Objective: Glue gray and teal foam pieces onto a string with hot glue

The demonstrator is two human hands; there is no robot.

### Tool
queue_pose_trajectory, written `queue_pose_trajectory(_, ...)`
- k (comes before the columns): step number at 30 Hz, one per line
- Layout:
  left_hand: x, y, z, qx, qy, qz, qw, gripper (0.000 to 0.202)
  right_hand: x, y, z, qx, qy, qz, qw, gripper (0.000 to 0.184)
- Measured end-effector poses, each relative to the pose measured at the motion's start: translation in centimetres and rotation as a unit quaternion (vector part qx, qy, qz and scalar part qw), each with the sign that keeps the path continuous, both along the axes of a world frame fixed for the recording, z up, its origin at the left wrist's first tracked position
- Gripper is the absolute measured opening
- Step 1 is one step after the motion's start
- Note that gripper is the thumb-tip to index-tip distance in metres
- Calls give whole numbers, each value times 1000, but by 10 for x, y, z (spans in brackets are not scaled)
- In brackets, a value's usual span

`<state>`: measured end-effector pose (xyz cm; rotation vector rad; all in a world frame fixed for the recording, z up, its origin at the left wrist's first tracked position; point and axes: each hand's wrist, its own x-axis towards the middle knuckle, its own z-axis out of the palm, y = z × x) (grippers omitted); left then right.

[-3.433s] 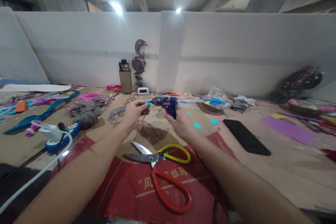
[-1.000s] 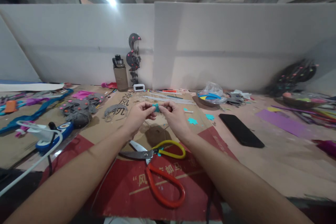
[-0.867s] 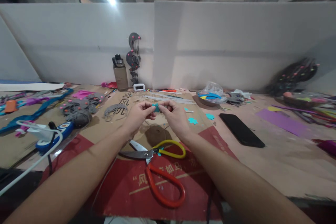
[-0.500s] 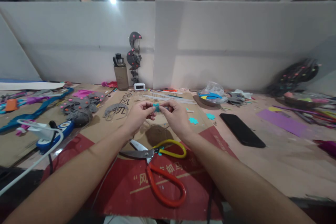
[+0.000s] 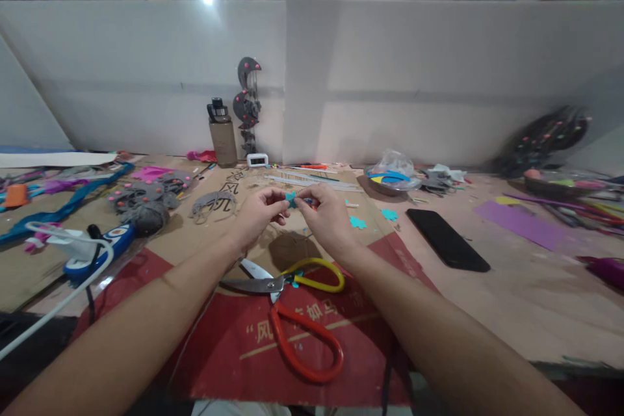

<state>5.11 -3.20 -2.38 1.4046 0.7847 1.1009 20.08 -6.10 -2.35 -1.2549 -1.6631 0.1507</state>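
Observation:
Between my two hands is a small teal flower-shaped cutout [image 5: 290, 199], held up over the cardboard. My left hand [image 5: 264, 211] pinches its left side, and my right hand [image 5: 319, 208] pinches the right side; the fingertips partly cover it. Below my hands lies a pair of scissors [image 5: 275, 287] with blades spread, one handle yellow and one red. A scrap of teal shows beneath the yellow handle. To the right of my right hand, two more teal flower cutouts, a nearer one [image 5: 357, 223] and a farther one [image 5: 389, 214], lie flat.
A black phone [image 5: 447, 239] lies at right, near a purple sheet [image 5: 519, 224]. A metal bowl [image 5: 387, 187] and a bottle [image 5: 223, 136] stand at the back. Grey yarn [image 5: 146, 216] and a blue power strip [image 5: 100, 253] with a white cable occupy the left.
The view has shifted very slightly. Both hands keep their pinch on the teal cutout, which looks turned a little; nothing else has visibly moved.

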Motion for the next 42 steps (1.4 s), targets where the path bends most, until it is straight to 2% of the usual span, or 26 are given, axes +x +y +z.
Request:
queue_pose_trajectory(5, -1, 0, -2, 6, 4, -16, 1000, 30, 0, -1, 0, -1, -2, -2, 1000, 12)
queue_pose_trajectory(14, -1, 0, -1, 19, 32, 15, 999, 26, -1, -1, -1, -1, 8, -1, 1000, 12)
queue_pose_trajectory(25, -2, 1, -4, 35, 40, 16, 998, 27, 0, -1, 0, 3, 18, -4, 1000, 14)
queue_pose_trajectory(36, -2, 0, -2, 42, 35, 5, 998, 26, 0, -4, 6, -27, 35, 4, 999, 17)
queue_pose_trajectory(42, -2, 0, -2, 47, 38, 2, 998, 27, 3, -1, 2, -40, 62, 40, 996, 23)
